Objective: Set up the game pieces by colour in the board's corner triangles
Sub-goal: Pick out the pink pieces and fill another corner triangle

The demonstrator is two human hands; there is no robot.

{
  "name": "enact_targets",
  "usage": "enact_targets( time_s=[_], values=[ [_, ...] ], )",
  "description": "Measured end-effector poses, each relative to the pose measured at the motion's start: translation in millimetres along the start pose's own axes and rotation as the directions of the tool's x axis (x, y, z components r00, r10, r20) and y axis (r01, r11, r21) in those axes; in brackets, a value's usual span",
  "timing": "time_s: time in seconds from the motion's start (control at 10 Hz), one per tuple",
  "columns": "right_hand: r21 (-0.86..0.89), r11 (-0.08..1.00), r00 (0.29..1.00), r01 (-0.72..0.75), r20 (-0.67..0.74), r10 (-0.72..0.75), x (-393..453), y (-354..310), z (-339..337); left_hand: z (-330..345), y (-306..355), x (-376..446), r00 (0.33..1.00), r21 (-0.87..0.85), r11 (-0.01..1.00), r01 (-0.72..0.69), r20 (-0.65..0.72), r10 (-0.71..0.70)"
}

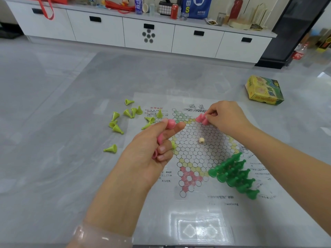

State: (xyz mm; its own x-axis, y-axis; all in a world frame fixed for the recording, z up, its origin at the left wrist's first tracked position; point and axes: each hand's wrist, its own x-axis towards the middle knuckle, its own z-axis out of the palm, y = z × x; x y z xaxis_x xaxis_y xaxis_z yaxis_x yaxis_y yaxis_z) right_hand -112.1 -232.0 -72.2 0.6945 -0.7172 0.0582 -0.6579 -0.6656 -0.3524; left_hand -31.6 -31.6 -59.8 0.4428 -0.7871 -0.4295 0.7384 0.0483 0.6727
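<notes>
Paper board (pixel 197 154) lies flat toward the near right part of the worktop (pixel 53 104). Right hand (pixel 225 117) pinches a pink piece (pixel 201 119) at the board's far triangle, fingers curled on top, likely seating it upright on a circle beside one or two pink ones already there. Left hand (pixel 152 151) hovers over the board's left edge, gripping spare pink pieces (pixel 170 124) between thumb and curled fingers; looks like a supply kept close for feeding the right hand. Dark green pieces (pixel 234 174) stand packed in the near-right triangle, that colour seems done. Yellow-green pieces (pixel 125 119) lie tipped and scattered off the board's far-left corner, not yet sorted. Small cream die (pixel 201 140) sits mid-board. Yellow box (pixel 265 90) toward the far right edge.
</notes>
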Motion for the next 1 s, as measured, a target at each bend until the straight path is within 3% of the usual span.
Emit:
enact_targets(
  time_s=[0.4, 0.6, 0.7, 0.9, 1.0],
  values=[
    [0.026, 1.000, 1.000, 0.002, 0.014, -0.003, -2, 0, -3, 0, 0, 1, 1.000, -0.011, 1.000, 0.000, -0.003, 0.000],
    [-0.009, 1.000, 0.999, 0.030, -0.042, -0.030, -1, 1, -9, 0, 0, 0, 1.000, -0.005, 1.000, 0.000, -0.004, 0.000],
    [0.047, 0.995, 0.993, 0.086, -0.089, -0.082, -10, -8, -19, 1, 0, 0, 1.000, 0.009, 1.000, -0.003, 0.000, 0.003],
    [0.358, 0.884, 0.942, 0.300, 0.036, -0.334, -55, -49, -36, 2, -4, 1, 0.998, 0.125, 0.992, -0.029, -0.056, 0.036],
    [0.438, 0.835, 0.920, 0.335, 0.039, -0.389, -65, -57, -33, 4, -6, 1, 0.996, 0.162, 0.986, -0.039, -0.072, 0.051]
  ],
)
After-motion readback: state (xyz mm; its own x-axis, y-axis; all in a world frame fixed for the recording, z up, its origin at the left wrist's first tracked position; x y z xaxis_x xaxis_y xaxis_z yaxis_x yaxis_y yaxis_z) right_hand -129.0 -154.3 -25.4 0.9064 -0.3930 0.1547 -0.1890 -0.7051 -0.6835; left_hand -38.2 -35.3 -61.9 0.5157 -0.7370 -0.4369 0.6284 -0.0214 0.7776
